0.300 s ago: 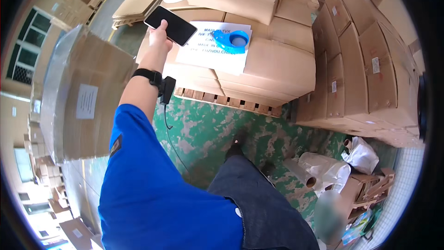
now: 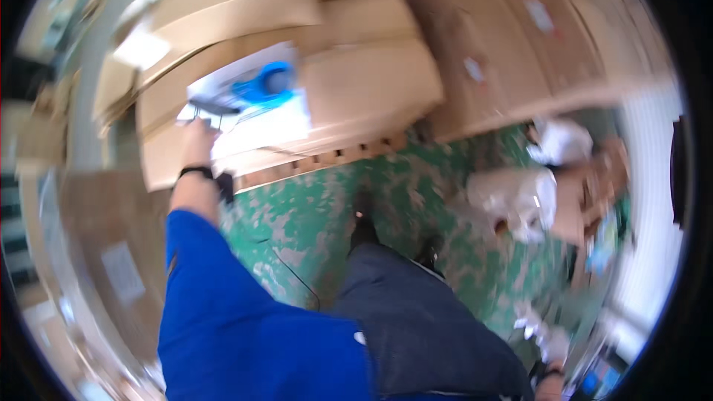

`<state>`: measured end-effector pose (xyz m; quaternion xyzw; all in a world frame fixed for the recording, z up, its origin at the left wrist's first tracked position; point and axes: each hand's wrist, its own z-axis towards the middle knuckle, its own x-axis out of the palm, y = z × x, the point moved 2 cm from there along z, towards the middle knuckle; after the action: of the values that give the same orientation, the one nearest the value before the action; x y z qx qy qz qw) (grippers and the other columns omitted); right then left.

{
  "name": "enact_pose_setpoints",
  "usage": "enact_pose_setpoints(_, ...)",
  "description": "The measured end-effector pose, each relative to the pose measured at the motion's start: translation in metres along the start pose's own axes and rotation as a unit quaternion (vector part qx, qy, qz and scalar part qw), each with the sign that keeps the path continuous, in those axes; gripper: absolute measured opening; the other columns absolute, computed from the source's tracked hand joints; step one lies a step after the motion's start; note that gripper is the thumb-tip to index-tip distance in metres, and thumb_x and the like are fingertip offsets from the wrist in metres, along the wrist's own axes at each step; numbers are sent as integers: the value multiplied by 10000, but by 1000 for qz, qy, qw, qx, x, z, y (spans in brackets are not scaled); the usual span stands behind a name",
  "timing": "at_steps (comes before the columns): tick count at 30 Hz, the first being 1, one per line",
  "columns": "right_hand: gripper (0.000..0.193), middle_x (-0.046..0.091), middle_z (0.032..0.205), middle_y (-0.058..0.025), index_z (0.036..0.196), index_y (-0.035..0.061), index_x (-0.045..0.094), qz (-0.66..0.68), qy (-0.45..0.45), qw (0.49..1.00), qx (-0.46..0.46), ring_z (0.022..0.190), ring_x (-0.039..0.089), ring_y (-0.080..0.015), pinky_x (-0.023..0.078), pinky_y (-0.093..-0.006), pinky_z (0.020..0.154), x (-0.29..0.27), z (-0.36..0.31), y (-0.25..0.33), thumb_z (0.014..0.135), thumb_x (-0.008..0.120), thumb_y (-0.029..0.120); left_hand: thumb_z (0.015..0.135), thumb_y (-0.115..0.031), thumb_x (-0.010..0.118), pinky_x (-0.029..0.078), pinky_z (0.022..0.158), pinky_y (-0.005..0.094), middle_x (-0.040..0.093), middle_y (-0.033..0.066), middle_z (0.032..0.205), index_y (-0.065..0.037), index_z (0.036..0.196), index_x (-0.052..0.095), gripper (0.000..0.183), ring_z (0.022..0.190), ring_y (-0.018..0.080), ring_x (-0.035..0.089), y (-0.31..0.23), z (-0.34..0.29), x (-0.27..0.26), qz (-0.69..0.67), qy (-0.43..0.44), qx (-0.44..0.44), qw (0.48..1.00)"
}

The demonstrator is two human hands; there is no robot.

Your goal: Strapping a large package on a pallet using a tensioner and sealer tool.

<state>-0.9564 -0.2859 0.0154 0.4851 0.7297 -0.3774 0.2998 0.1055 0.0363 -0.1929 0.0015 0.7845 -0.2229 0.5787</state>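
My left hand (image 2: 199, 136) is closed on a black smartphone (image 2: 215, 108), now seen nearly edge-on. It is held over the left end of white printed sheets (image 2: 256, 128) on top of a stack of cardboard boxes (image 2: 364, 67). Right of the phone, a blue tape dispenser (image 2: 273, 83) lies on the sheets. A dark strap with a small black device (image 2: 225, 184) is round my left wrist. At the lower right edge, my right hand (image 2: 552, 368) shows in part past a dark wristband. White crumpled material (image 2: 546, 336) is beside it; blur hides its fingers.
The boxes stand on a wooden pallet (image 2: 327, 157). More large cartons (image 2: 490, 44) rise at the right, and a wrapped carton (image 2: 111, 252) stands at the left. Clear plastic film rolls (image 2: 512, 197) and a white bag (image 2: 561, 141) lie on the worn green floor (image 2: 297, 215).
The view has swung, shifting the box stack leftward. The phone has tipped from screen-up to nearly edge-on and stays in my left hand. My right hand has come into view at lower right.
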Motion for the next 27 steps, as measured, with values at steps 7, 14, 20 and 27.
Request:
enact_pose_setpoints(7,358,692,1202,-223,1096,128,764,157,-66,966,192,1128,643,-426,516,-480,964,-34,-27,46,934,608,406,979,-198,679,532,750,382,684,116,1016,60,1216,631,354,910,205,625,-11,-29,0,-374,-216,41,901)
enact_pose_setpoints(14,379,713,1125,-137,1222,6,678,521,-260,787,203,1042,702,-266,535,-364,929,77,-59,-21,899,697,203,1008,-195,648,514,939,328,620,77,1225,-67,1418,525,446,1072,183,630,-307,-286,161,-405,419,138,801)
enact_pose_setpoints(20,283,738,1101,-82,1202,-28,661,778,-276,560,75,1042,684,-143,532,-296,927,61,-76,-19,954,672,107,1057,-73,545,477,1071,358,553,108,1444,-80,1568,356,546,1312,214,559,-524,-563,240,-125,683,427,579)
enact_pose_setpoints(27,352,717,1083,-110,1234,36,674,789,-272,545,78,996,702,-218,561,-341,855,96,-108,-84,958,674,254,1063,-249,569,475,1062,509,619,71,1356,-95,1494,451,473,1258,259,584,-625,-751,327,-160,861,97,472)
